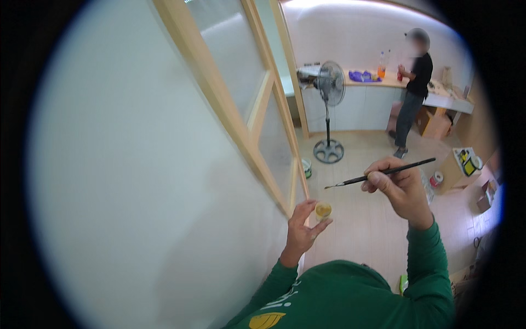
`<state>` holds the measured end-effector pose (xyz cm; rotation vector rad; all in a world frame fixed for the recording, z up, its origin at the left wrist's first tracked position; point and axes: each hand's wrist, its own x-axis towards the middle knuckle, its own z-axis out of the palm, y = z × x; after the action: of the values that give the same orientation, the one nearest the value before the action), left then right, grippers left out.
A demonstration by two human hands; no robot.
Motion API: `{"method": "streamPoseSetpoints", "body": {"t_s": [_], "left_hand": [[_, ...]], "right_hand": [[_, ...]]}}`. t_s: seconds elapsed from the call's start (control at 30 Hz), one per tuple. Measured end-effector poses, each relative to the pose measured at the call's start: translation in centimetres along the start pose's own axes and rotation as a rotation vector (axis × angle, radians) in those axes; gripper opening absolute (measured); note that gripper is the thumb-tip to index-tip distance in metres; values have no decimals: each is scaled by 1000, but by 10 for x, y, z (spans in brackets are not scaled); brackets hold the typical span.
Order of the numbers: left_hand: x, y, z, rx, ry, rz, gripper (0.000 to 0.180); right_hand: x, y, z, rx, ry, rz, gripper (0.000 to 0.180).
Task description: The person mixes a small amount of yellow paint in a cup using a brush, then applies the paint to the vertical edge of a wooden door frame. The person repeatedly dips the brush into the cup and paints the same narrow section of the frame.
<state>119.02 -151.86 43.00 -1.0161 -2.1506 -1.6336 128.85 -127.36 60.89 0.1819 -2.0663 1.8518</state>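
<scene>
My right hand is closed round a thin black paintbrush, its narrow tip pointing left and slightly down. Below that tip, my left hand grips a small round cup between thumb and fingers. Something yellowish shows inside the cup. A gap separates brush tip and cup. Just beyond my left hand stands a light wooden frame with translucent panels, set along the pale wall.
A standing fan is ahead, near a counter. Another person stands there holding a red can. A paint bucket sits by the frame's foot. At right are a box-like stand, a roll and a carton.
</scene>
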Motion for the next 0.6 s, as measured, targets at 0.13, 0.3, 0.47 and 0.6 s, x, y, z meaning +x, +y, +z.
{"method": "streamPoseSetpoints", "body": {"t_s": [0.13, 0.3, 0.47, 0.6], "left_hand": [[5, 1, -1, -28, -14, 0, 57], [5, 3, -2, -82, -27, -26, 62], [11, 7, -3, -115, -8, 9, 61], [9, 8, -5, -158, -23, 2, 64]], "right_hand": [[-3, 9, -5, -19, 29, 21, 18], [8, 11, 0, -81, 20, 48, 18], [18, 14, 7, -187, -84, 73, 24], [21, 13, 11, -188, -116, 58, 29]]}}
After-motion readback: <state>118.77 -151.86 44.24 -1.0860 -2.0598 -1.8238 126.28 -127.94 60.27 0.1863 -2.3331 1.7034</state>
